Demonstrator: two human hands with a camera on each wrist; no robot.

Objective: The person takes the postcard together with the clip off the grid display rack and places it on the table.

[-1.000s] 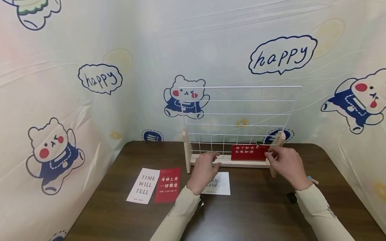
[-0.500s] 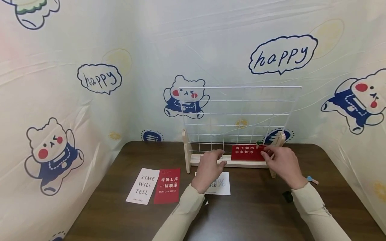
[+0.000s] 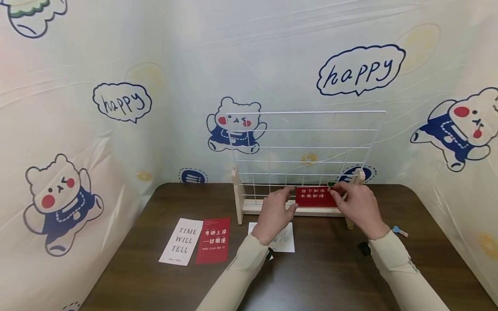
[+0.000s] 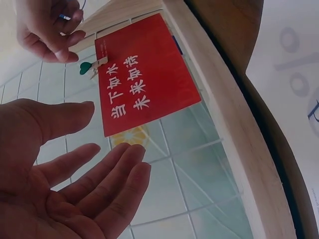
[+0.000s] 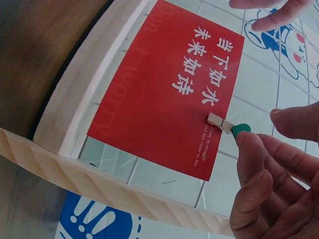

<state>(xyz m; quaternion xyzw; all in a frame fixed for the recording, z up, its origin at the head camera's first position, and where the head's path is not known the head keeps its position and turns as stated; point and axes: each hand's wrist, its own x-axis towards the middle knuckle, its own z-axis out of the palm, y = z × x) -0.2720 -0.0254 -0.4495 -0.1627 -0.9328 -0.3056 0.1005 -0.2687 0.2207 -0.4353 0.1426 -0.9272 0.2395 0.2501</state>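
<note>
A red card (image 3: 313, 198) with white Chinese lettering hangs low on a white wire grid rack (image 3: 303, 162). A small wooden clothespin (image 5: 219, 121) with a green heart grips the card's top edge to the grid. My right hand (image 3: 359, 209) is at the card's right end; its bent fingers lie close to the heart in the right wrist view (image 5: 279, 184), and the left wrist view shows a gap between its fingertips and the clothespin. My left hand (image 4: 89, 184) is beside the card's left edge, fingers spread and relaxed, holding nothing.
The rack stands on a wooden base (image 3: 272, 209) on a dark table. At left lie a white card (image 3: 180, 242) and another red card (image 3: 213, 242). A second white card (image 3: 285, 242) is partly hidden beneath my left hand. A blue-topped clothespin (image 3: 400, 232) lies at right.
My right hand has moved left along the red card toward the clothespin. My left hand has come closer to the card's left edge. The head view has turned slightly right.
</note>
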